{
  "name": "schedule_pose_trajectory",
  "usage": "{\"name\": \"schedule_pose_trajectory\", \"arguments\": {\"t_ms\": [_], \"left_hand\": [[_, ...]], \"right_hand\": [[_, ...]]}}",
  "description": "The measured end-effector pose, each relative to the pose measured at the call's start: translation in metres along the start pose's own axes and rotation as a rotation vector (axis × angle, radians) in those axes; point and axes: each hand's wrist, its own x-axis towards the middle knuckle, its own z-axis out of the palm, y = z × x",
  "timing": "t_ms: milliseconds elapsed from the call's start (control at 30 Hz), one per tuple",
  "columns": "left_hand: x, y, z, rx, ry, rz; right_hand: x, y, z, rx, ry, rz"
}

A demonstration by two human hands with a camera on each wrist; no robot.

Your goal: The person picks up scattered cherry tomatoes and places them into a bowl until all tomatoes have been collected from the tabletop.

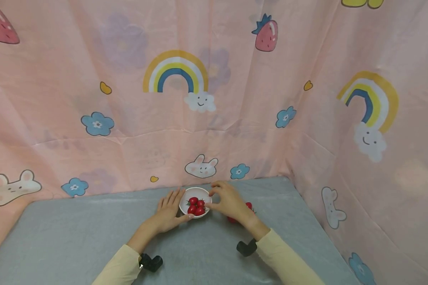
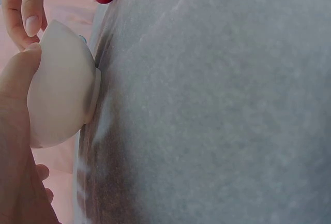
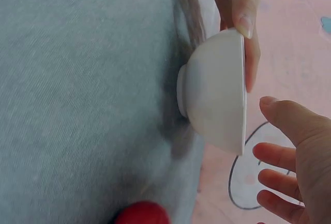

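Observation:
A white bowl (image 1: 186, 210) stands upright near the table's back edge with several small red cherry tomatoes (image 1: 199, 211) inside, some with green stems. My left hand (image 1: 167, 215) holds the bowl's left side, its thumb on the near rim and its fingers along the far left rim. Over the right rim hovers my right hand (image 1: 232, 202), fingers and thumb apart with nothing between them. In the right wrist view a gap separates the right thumb (image 3: 284, 115) from the bowl (image 3: 217, 89). More tomatoes (image 1: 249, 205) lie on the table, partly hidden behind the right wrist.
A grey cloth covers the table (image 1: 199, 253). Pink printed curtains (image 1: 128, 107) hang right behind it and along its right side. Each wrist carries a black camera mount (image 1: 151, 262). One loose red tomato (image 3: 142, 213) shows at the bottom of the right wrist view.

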Motion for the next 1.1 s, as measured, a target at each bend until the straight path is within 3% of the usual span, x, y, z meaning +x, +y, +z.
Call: {"name": "schedule_pose_trajectory", "arguments": {"t_ms": [733,1100], "left_hand": [[-0.002,0.006,-0.006,-0.012,-0.021,0.001],[-0.001,0.006,-0.007,-0.003,-0.031,-0.011]], "right_hand": [[-0.033,0.062,-0.012,-0.021,0.027,0.029],[-0.046,0.073,-0.015,-0.083,0.016,0.094]]}}
